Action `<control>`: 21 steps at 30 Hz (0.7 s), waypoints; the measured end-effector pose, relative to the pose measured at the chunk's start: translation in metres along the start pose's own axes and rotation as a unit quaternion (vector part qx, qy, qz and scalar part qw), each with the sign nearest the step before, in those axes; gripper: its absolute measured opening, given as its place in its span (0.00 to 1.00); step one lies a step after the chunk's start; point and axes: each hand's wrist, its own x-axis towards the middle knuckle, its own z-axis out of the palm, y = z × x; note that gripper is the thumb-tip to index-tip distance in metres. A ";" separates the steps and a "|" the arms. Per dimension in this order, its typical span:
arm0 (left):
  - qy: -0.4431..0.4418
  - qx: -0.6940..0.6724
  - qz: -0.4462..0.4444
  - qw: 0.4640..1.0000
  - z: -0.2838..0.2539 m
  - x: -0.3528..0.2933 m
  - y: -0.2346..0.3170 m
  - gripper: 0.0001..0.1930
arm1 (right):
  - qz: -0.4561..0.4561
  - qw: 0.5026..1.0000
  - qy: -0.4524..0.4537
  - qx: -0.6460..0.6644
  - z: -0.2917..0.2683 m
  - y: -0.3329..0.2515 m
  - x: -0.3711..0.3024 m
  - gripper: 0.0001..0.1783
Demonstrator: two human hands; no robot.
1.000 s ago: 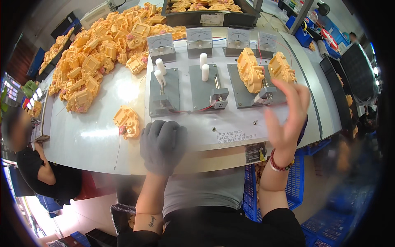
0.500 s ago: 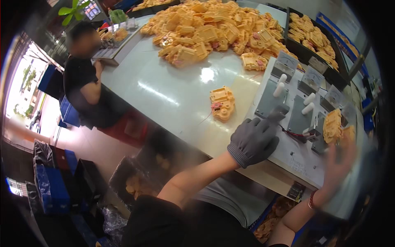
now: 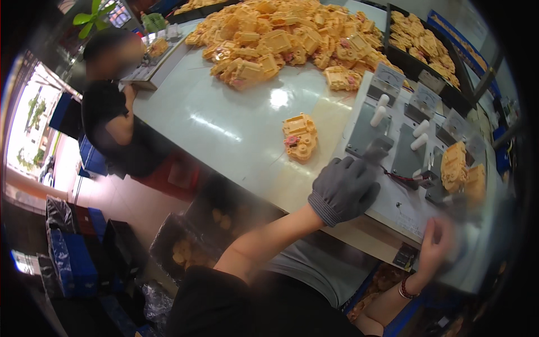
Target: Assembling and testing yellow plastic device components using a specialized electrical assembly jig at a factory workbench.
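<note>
Two yellow housings on the test board, both hands close by

Over on the right of the work surface (image 3: 224, 104), two yellow plastic housings stand at the far-right end of a white test board (image 3: 409, 212), one (image 3: 453, 167) beside the other (image 3: 476, 185). From here they overlap a little, and the second is partly blurred.

The left hand (image 3: 347, 190), in a grey glove, is curled at the near edge of the board, just beside the small metal clamp (image 3: 378, 150) of the first grey plate (image 3: 364, 133). I can't make out whether its fingers have hold of that clamp. The bare right hand (image 3: 439, 242) is by the board's near-right corner, fingers loosely bent; it's too blurred to tell whether anything is in it. A beaded bracelet (image 3: 405, 289) circles that wrist.

White pegs (image 3: 378, 117) rise from the plates, dial meters (image 3: 386, 80) line the back, and red and black wires (image 3: 400, 178) run between.

Left of the board, a single housing (image 3: 300, 139) lies apart. Beyond it spreads a big heap of housings (image 3: 258, 48), with a full black crate (image 3: 431, 80) to its right. Further left, a co-worker (image 3: 105, 121) in black sits at the surface's corner.
</note>
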 end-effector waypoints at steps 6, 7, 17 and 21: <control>0.006 -0.033 -0.017 0.999 -0.010 0.008 0.004 0.06 | -0.059 0.998 -0.021 -0.009 -0.001 -0.013 0.013 0.06; -0.029 -0.113 -0.048 0.992 -0.022 0.015 0.010 0.06 | -0.019 0.999 0.025 0.018 -0.002 -0.014 0.013 0.11; -0.395 0.056 0.118 0.909 0.065 0.170 0.086 0.24 | -0.047 0.955 0.057 0.288 0.004 -0.007 0.022 0.27; -0.451 0.024 0.151 0.879 0.075 0.201 0.095 0.22 | -0.077 0.958 0.044 0.274 -0.001 -0.006 0.018 0.24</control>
